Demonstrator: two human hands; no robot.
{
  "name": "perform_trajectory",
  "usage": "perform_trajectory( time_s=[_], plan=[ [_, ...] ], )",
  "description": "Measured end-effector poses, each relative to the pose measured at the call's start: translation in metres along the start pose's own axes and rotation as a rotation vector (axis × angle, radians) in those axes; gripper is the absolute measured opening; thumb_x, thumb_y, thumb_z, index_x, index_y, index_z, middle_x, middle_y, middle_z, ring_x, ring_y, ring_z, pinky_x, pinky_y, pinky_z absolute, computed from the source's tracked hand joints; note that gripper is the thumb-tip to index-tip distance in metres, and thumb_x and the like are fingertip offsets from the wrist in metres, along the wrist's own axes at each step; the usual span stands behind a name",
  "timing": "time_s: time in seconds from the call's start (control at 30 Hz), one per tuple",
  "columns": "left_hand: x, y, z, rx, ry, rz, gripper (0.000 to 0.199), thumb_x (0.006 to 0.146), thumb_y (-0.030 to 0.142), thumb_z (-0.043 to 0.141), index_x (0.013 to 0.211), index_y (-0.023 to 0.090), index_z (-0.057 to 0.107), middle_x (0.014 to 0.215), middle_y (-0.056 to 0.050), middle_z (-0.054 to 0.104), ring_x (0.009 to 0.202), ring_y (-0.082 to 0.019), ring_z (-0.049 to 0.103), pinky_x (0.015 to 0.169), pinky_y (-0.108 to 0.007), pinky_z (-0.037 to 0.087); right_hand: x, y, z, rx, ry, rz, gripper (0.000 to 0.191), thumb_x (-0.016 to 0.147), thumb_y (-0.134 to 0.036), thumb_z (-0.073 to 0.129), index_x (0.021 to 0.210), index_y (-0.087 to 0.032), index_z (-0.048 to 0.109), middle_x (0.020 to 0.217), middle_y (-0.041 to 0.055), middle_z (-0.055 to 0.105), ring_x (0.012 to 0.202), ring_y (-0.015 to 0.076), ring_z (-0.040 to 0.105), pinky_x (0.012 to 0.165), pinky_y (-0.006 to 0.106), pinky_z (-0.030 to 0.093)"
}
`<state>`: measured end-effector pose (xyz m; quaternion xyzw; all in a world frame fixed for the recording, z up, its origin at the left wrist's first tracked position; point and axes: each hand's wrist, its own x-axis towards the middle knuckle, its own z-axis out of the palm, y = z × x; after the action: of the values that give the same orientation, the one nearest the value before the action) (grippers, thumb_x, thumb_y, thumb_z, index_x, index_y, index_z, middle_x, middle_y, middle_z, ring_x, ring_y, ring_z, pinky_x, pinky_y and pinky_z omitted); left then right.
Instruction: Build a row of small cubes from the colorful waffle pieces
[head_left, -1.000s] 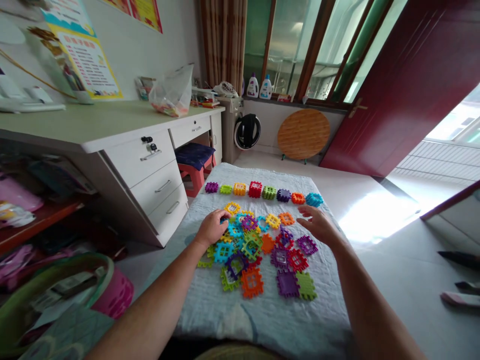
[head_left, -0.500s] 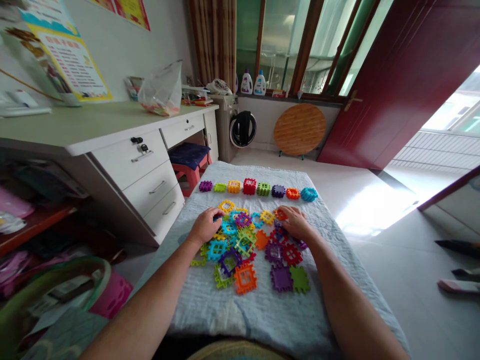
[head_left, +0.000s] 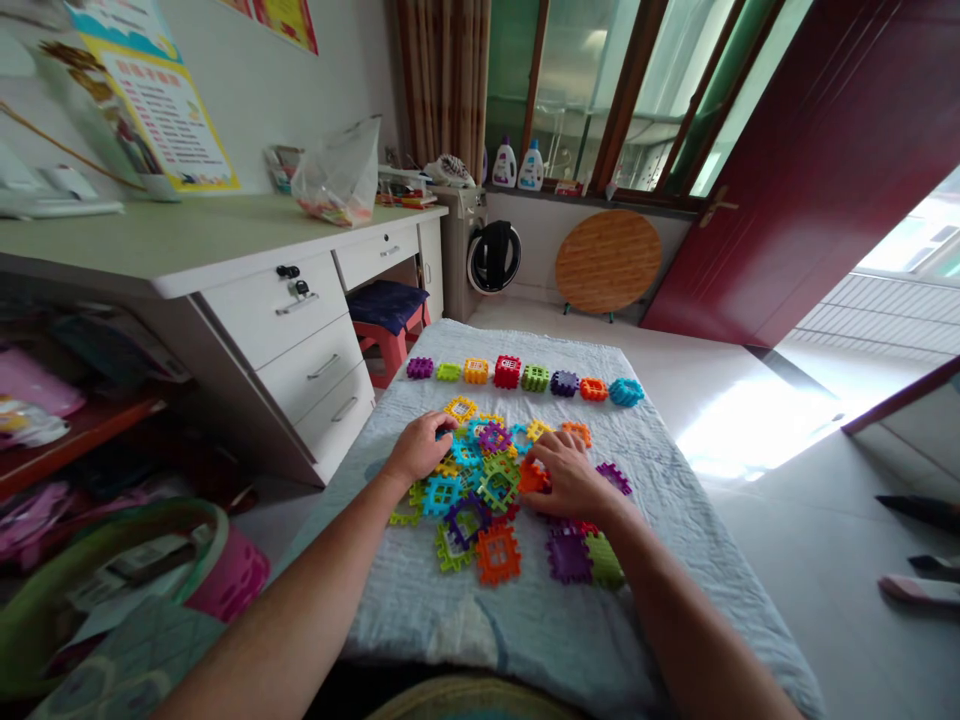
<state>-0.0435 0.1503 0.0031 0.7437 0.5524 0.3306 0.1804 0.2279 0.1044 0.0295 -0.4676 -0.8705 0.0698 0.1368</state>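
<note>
My left hand (head_left: 421, 447) is at the left edge of a loose pile of toothed plastic building tiles, its fingers curled on a small blue tile (head_left: 445, 435) that they mostly hide. Over the right part of the pile, my right hand (head_left: 568, 474) has its thumb and fingers closed on an orange tile (head_left: 533, 478). Beside that tile lies a green tile (head_left: 499, 482) with an open middle. Nearer me are a square orange window tile (head_left: 499, 556), a dark purple frame tile (head_left: 468, 520) and a solid purple tile (head_left: 568, 556). My right hand and wrist cover several red and purple tiles.
Beyond the pile, a row of assembled blocks, among them a red cube (head_left: 507, 372) and a turquoise block (head_left: 626, 392), runs across the cloth-covered table (head_left: 420, 620). A white desk (head_left: 255, 320) stands left, with a red stool (head_left: 390, 340) by it.
My right hand has moved left and nearer me, from the tiles at the far right to the orange tile, closing on it. My left hand stays on the blue tile. The view has shifted slightly.
</note>
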Motion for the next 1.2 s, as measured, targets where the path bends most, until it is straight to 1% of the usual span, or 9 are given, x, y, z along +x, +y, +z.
perform_trajectory(
  time_s=[0.1, 0.23, 0.47, 0.53, 0.67, 0.73, 0.9, 1.03, 1.2],
  plan=[
    [0.000, -0.001, 0.000, 0.006, -0.005, 0.000, 0.021, 0.070, 0.013, 0.049, 0.084, 0.018, 0.064, 0.090, -0.004, 0.067, 0.086, -0.018, 0.063, 0.084, -0.029, 0.049, -0.001, -0.013, 0.003, -0.020, -0.055, 0.002, 0.040, 0.066, -0.051, 0.068, 0.094, -0.022, 0.061, 0.096, 0.0062, 0.056, 0.096, 0.0251, 0.045, 0.089, 0.039, 0.033],
    [0.000, -0.002, 0.001, 0.007, -0.010, 0.006, 0.021, 0.071, 0.014, 0.049, 0.085, 0.017, 0.064, 0.091, -0.005, 0.067, 0.086, -0.019, 0.062, 0.085, -0.030, 0.049, -0.004, -0.012, 0.001, -0.029, -0.053, -0.010, 0.027, 0.072, -0.036, 0.065, 0.095, -0.021, 0.063, 0.092, 0.0054, 0.059, 0.092, 0.0223, 0.048, 0.088, 0.038, 0.032],
    [0.000, -0.004, 0.001, 0.006, -0.014, 0.008, 0.021, 0.071, 0.015, 0.048, 0.085, 0.017, 0.064, 0.091, -0.005, 0.067, 0.086, -0.018, 0.062, 0.085, -0.029, 0.048, -0.003, -0.004, 0.003, 0.137, 0.060, -0.032, 0.011, 0.077, -0.018, 0.055, 0.082, -0.021, 0.064, 0.086, 0.0041, 0.062, 0.087, 0.0194, 0.053, 0.084, 0.035, 0.036],
    [0.000, -0.004, 0.001, 0.011, -0.017, 0.010, 0.021, 0.071, 0.015, 0.048, 0.085, 0.017, 0.064, 0.091, -0.005, 0.067, 0.086, -0.018, 0.062, 0.085, -0.029, 0.048, -0.002, 0.001, 0.005, 0.244, 0.126, 0.033, 0.013, 0.080, -0.019, 0.051, 0.084, -0.020, 0.063, 0.083, 0.0036, 0.062, 0.082, 0.0177, 0.054, 0.078, 0.032, 0.039],
    [0.001, -0.004, 0.001, 0.010, -0.019, 0.012, 0.021, 0.071, 0.015, 0.048, 0.085, 0.017, 0.064, 0.090, -0.005, 0.067, 0.085, -0.018, 0.062, 0.084, -0.029, 0.048, -0.003, 0.015, 0.005, 0.411, 0.296, 0.255, 0.033, 0.081, -0.024, 0.051, 0.113, -0.020, 0.051, 0.071, -0.0024, 0.058, 0.066, 0.0144, 0.054, 0.068, 0.028, 0.041],
    [0.000, -0.004, 0.001, 0.007, -0.017, 0.011, 0.021, 0.071, 0.015, 0.048, 0.085, 0.017, 0.064, 0.090, -0.005, 0.067, 0.085, -0.018, 0.062, 0.084, -0.030, 0.049, -0.005, 0.023, 0.004, 0.426, 0.325, 0.327, 0.036, 0.080, -0.024, 0.051, 0.115, -0.020, 0.048, 0.068, -0.0037, 0.056, 0.063, 0.0140, 0.052, 0.066, 0.028, 0.041],
    [0.000, -0.002, 0.000, 0.004, -0.009, 0.010, 0.021, 0.070, 0.015, 0.048, 0.083, 0.018, 0.064, 0.090, -0.004, 0.068, 0.085, -0.018, 0.063, 0.084, -0.030, 0.049, -0.008, 0.034, 0.005, 0.184, 0.252, 0.305, 0.022, 0.079, -0.026, 0.052, 0.098, -0.020, 0.059, 0.092, 0.0057, 0.062, 0.086, 0.0208, 0.055, 0.078, 0.034, 0.040],
    [0.000, -0.001, 0.000, 0.004, -0.006, 0.009, 0.021, 0.069, 0.014, 0.048, 0.083, 0.018, 0.064, 0.090, -0.004, 0.068, 0.085, -0.018, 0.063, 0.083, -0.029, 0.049, -0.010, 0.030, 0.004, -0.022, 0.202, 0.342, 0.034, 0.078, -0.035, 0.055, 0.109, -0.022, 0.061, 0.109, 0.0085, 0.059, 0.100, 0.0265, 0.049, 0.085, 0.040, 0.036],
    [0.000, -0.001, 0.000, 0.014, -0.008, 0.015, 0.021, 0.069, 0.014, 0.048, 0.083, 0.018, 0.064, 0.090, -0.004, 0.068, 0.085, -0.018, 0.063, 0.084, -0.029, 0.049, -0.010, 0.027, 0.006, -0.063, 0.100, 0.328, 0.043, 0.077, -0.041, 0.057, 0.115, -0.022, 0.059, 0.117, 0.0088, 0.058, 0.106, 0.0287, 0.045, 0.087, 0.041, 0.035]
  ],
)
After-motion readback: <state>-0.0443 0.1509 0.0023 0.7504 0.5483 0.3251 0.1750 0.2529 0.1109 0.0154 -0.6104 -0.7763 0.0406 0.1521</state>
